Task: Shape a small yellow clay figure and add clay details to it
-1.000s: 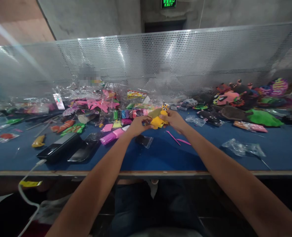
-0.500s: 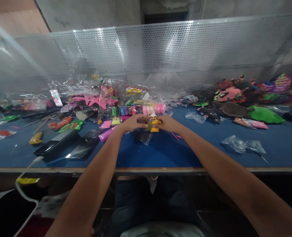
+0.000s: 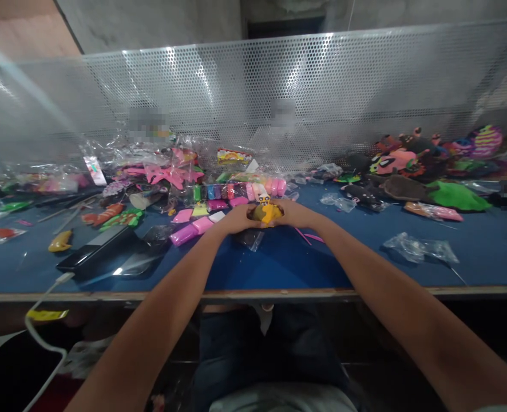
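A small yellow figure with dark and white face markings is held between my two hands, above the blue table. My left hand closes on its left side, where an olive-brown patch shows. On the other side my right hand wraps round it. Beneath my left hand lies a small dark packet in clear plastic. Left of the hands are pink and purple clay packets, and behind the figure is a row of colored clay packets.
At the left lie a black phone-like device with a white cable, and a yellow clay piece. Plush-like figures and a green piece are at the right, near crumpled plastic. A perforated metal screen stands behind.
Both hands have closed further around the yellow figure, covering its lower part. The olive-brown part now lies against the figure's left side. The view has shifted slightly.
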`<state>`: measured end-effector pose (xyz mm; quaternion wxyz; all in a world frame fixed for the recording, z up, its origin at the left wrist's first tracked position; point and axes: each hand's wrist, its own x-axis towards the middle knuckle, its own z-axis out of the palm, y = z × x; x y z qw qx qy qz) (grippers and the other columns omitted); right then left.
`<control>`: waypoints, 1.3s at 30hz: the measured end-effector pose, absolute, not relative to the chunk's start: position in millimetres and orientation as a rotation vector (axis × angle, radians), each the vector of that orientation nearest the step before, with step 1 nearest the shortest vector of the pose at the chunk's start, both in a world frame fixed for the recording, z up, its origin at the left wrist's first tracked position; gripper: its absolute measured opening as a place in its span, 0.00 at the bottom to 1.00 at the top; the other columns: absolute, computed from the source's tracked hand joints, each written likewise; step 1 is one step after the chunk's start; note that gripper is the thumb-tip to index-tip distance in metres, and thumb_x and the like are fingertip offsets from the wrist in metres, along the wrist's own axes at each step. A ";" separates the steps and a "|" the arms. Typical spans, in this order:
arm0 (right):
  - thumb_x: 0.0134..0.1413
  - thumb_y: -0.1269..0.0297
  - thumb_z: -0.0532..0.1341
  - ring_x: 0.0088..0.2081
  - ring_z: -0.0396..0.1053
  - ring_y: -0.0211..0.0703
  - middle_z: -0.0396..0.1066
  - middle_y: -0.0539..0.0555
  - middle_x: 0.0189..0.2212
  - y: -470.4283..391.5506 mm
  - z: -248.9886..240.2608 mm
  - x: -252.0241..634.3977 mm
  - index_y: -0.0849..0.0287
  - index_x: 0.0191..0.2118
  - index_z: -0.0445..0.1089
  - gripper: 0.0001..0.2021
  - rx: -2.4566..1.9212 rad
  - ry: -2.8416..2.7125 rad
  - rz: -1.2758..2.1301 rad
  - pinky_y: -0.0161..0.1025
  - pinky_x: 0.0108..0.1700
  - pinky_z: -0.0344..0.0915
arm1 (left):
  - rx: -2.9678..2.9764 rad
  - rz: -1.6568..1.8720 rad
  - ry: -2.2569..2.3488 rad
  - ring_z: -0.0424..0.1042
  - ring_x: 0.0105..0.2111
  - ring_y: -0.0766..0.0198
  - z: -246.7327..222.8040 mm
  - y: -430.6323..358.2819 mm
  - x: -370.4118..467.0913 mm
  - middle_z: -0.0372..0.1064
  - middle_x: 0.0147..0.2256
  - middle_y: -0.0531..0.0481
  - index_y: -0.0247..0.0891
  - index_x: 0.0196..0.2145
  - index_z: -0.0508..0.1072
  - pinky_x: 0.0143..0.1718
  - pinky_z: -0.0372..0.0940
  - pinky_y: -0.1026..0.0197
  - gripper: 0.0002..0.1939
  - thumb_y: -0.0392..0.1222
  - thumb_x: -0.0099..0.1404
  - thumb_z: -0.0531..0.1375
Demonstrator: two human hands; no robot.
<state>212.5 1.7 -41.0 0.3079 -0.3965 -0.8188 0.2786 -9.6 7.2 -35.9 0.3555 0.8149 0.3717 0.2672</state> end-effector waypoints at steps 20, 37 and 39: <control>0.31 0.72 0.71 0.34 0.71 0.41 0.77 0.49 0.34 -2.5 -40.6 209.8 0.57 0.39 0.75 0.21 -0.955 -1.958 1.195 0.37 0.39 0.68 | 1.905 0.658 0.805 0.74 0.39 0.59 -45.1 13.5 -8.8 0.75 0.37 0.48 0.34 0.39 0.71 0.45 0.66 0.56 0.24 0.41 0.44 0.72; 0.40 0.65 0.72 0.23 0.68 0.36 0.75 0.55 0.25 -14.6 -33.6 212.3 0.62 0.33 0.75 0.11 -1.179 -1.893 1.253 0.31 0.20 0.64 | 1.894 0.623 0.817 0.74 0.36 0.61 -39.9 9.0 -8.3 0.75 0.33 0.50 0.35 0.35 0.72 0.42 0.67 0.58 0.19 0.38 0.45 0.71; 0.40 0.66 0.71 0.23 0.67 0.35 0.75 0.53 0.26 -13.0 -36.0 209.9 0.61 0.37 0.75 0.14 -1.167 -1.848 1.211 0.31 0.19 0.63 | 1.870 0.619 0.799 0.75 0.36 0.61 -40.6 9.9 -9.1 0.75 0.34 0.49 0.35 0.36 0.72 0.42 0.67 0.58 0.19 0.38 0.45 0.71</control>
